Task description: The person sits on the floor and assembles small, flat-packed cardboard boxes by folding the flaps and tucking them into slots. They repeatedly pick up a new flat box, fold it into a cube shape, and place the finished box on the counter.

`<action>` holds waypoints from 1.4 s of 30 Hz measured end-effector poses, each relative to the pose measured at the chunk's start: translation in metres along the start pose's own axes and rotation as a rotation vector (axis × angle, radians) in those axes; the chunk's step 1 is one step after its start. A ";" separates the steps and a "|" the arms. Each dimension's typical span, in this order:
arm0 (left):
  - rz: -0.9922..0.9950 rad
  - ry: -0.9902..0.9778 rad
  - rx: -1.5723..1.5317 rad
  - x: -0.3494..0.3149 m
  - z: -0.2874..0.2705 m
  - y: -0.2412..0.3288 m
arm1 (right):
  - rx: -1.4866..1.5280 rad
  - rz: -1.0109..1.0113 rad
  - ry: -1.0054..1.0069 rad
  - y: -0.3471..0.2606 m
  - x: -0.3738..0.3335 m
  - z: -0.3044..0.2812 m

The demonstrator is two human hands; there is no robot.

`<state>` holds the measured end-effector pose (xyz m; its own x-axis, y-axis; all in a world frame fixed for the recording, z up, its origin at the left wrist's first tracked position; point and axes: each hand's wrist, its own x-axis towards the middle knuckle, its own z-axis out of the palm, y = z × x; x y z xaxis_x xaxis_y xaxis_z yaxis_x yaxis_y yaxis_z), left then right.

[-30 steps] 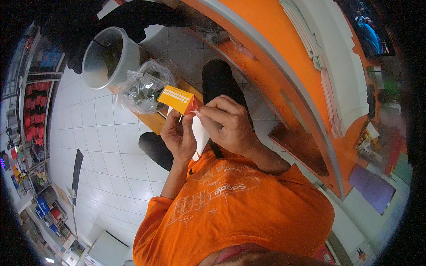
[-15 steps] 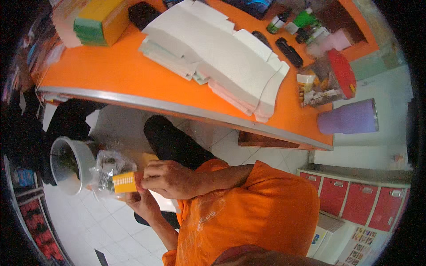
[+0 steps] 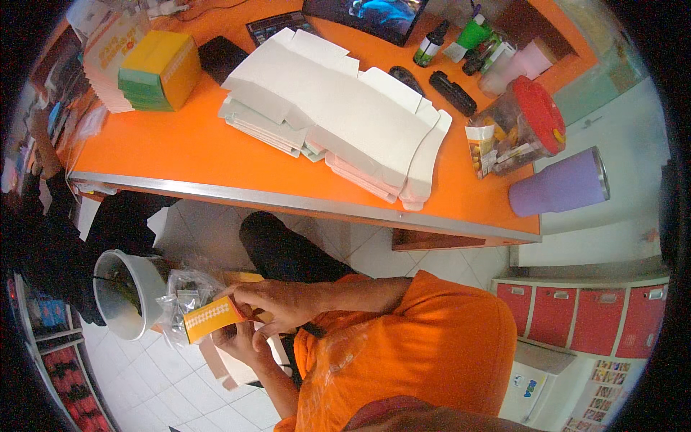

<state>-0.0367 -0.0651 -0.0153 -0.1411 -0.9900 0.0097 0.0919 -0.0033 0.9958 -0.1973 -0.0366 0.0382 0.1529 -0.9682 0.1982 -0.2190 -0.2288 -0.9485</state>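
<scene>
While the person sits below the orange surface (image 3: 216, 155), both hands hold a small yellow-orange box (image 3: 210, 318) over the lap. The right hand (image 3: 277, 302) pinches its top; the left hand (image 3: 241, 342) cups it underneath, likely to keep it steady. A white bucket (image 3: 129, 291) stands close by.

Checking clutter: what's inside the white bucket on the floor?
The white bucket holds dark, shadowed contents that cannot be identified. A clear plastic bag beside it covers part of its rim.
</scene>
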 end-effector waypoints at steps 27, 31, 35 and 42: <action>0.120 0.042 0.329 -0.038 -0.043 -0.023 | -0.612 -0.159 0.068 -0.008 -0.015 0.004; 0.153 0.200 0.406 -0.050 -0.044 -0.023 | -0.590 -0.331 0.086 -0.004 -0.021 0.009; 0.203 0.085 0.251 -0.049 -0.035 0.004 | -0.588 -0.509 0.068 -0.001 -0.025 0.008; -0.182 -0.015 -0.047 -0.044 -0.003 0.034 | -0.260 0.004 0.155 -0.028 -0.019 0.002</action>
<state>-0.0244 -0.0223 0.0173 -0.1745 -0.9702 -0.1682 0.1098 -0.1889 0.9758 -0.1918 -0.0113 0.0608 0.0074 -0.9684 0.2492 -0.4613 -0.2244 -0.8584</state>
